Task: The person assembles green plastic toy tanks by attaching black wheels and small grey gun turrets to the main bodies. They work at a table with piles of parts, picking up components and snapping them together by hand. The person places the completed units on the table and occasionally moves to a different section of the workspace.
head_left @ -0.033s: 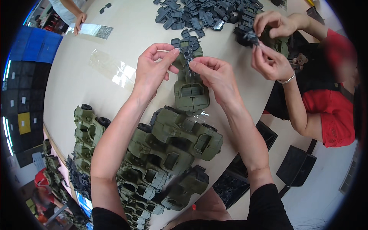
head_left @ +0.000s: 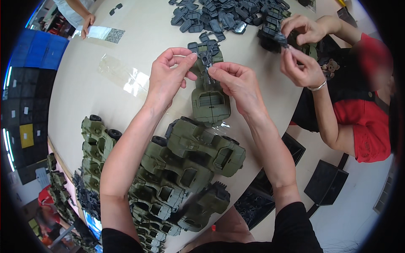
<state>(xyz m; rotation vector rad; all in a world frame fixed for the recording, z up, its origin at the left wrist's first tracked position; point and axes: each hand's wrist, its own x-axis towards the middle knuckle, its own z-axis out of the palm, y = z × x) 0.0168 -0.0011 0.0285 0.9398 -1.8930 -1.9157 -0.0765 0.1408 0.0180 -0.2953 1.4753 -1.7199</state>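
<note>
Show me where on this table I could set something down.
Roomiest is the bare table between the clear film and the green vehicles at lower left. A narrower patch lies between the right hand and the table's right edge. Crowded: the top, under dark parts, and the bottom, under vehicles.

From my remote seat: toy vehicle (head_left: pixel 211 111) on the tabletop (head_left: pixel 76 95), top piece (head_left: pixel 206 59) on it, my left hand (head_left: pixel 166 76) at the piece's left, my right hand (head_left: pixel 240 86) at its right. Behind, a heap of panels (head_left: pixel 211 14). Left of my left hand, clear strip (head_left: pixel 122 78) flat on the tabletop; farther back-left, another person's hand (head_left: pixel 87 24) on a sheet (head_left: pixel 103 34). Back-right, co-worker's hands (head_left: pixel 301 69) beside the heap. In front of the toy vehicle, parked vehicles (head_left: pixel 202 145) packed between my forearms; more (head_left: pixel 95 141) left of my left forearm. Bin (head_left: pixel 325 183) off the tabletop, right of my right forearm.
</note>
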